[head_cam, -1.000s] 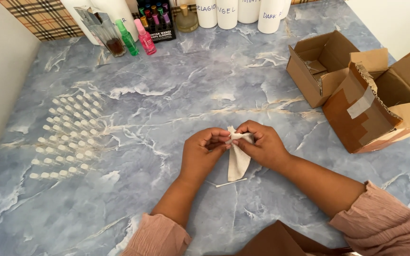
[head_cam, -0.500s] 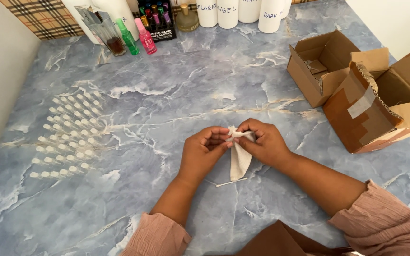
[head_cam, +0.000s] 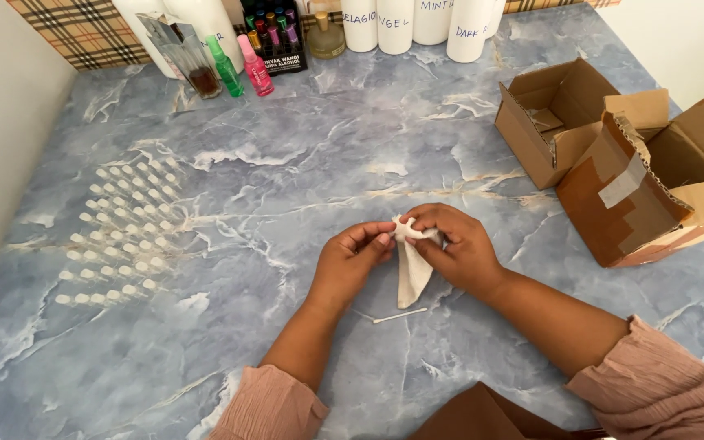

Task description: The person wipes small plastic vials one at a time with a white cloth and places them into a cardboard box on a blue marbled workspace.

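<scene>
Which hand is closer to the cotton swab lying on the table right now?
Left. The left hand is just up and left of the swab; the right hand is farther, up and to its right. Both pinch the cloth.

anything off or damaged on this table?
Mostly tidy. The nearer cardboard box lies tipped on its side, flaps ragged, with a tape strip patching its wall. A cotton swab lies loose by the cloth pouch.

Cardboard boxes [head_cam: 613, 155], vials [head_cam: 124, 232], bottles [head_cam: 230, 61]

blue marble tabletop [head_cam: 303, 163] | pale wall [head_cam: 2, 122] left | even light
</scene>
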